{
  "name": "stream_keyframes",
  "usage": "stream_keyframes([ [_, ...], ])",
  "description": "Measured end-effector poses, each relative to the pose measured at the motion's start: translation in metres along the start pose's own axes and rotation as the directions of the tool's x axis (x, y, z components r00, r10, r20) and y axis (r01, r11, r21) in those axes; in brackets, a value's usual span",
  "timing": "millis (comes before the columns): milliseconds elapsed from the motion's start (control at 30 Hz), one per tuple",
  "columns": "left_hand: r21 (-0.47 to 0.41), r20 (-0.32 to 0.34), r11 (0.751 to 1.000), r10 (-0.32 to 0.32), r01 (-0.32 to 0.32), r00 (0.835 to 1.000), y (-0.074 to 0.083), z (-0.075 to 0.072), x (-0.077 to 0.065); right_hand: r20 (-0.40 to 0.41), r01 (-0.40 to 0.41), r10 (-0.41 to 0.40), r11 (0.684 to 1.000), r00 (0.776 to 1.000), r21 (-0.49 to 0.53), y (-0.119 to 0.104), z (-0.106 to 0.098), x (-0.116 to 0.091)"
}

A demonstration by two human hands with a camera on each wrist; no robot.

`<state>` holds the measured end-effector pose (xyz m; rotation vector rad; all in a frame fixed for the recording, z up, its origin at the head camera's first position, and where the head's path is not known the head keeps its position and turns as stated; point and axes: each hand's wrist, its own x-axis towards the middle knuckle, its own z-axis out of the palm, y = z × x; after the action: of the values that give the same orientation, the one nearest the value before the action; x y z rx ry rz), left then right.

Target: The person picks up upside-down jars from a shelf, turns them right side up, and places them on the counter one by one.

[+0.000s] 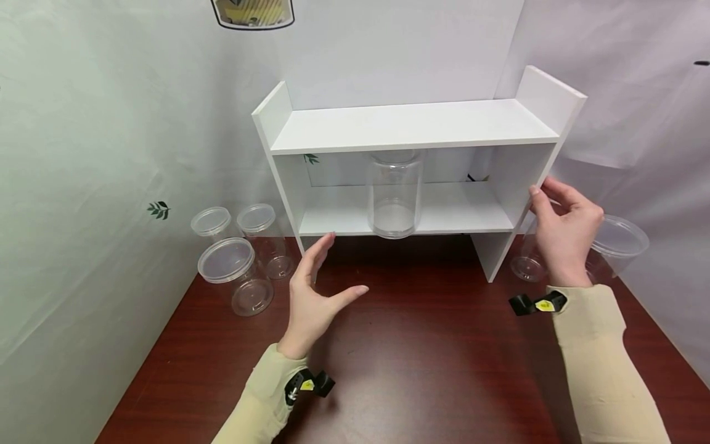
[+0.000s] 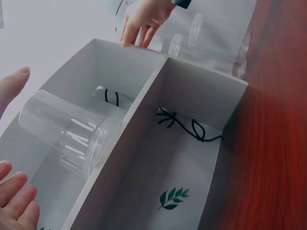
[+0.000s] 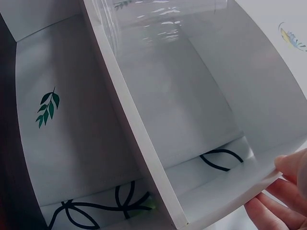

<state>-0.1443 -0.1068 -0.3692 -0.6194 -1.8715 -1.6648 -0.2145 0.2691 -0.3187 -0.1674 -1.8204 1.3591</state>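
A white two-tier shelf (image 1: 416, 126) stands on the table. On its lower board, at the front edge, a clear plastic jar (image 1: 395, 197) stands upright; the left wrist view shows this jar (image 2: 67, 129) too. My left hand (image 1: 312, 305) is in front of the shelf, thumb and fingers spread wide, apart from the jar and holding nothing. With thumb and fingers on either side of the right side panel (image 1: 521, 185), my right hand (image 1: 568, 231) pinches its front edge. The right wrist view shows the thumb (image 3: 288, 163) on the panel's inner side.
Several clear lidded jars, one of them a wide jar (image 1: 235, 271), stand left of the shelf. Right of it, behind my right hand, are a wide-topped jar (image 1: 618, 237) and a narrower jar (image 1: 528, 262). The dark red table (image 1: 410, 364) extends in front; pale cloth (image 1: 111, 123) hangs around.
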Motion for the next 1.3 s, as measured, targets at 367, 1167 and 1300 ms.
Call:
stream_keyframes([
  [367,-0.066,0.015,0.998,0.010,-0.009,1.000,-0.027,0.024,0.013,-0.003,0.012,-0.012,1.000,1.000,-0.009,0.001,0.000,0.001],
  [1167,0.090,-0.048,0.983,-0.156,0.160,0.987,-0.039,0.063,0.074,-0.011,0.027,-0.027,1.000,1.000,0.005,0.002,0.002,0.002],
  [1300,0.120,-0.055,0.973,-0.193,0.198,0.980,-0.040,0.069,0.078,-0.012,0.029,-0.029,0.999,0.999,0.012,0.003,0.002,0.001],
])
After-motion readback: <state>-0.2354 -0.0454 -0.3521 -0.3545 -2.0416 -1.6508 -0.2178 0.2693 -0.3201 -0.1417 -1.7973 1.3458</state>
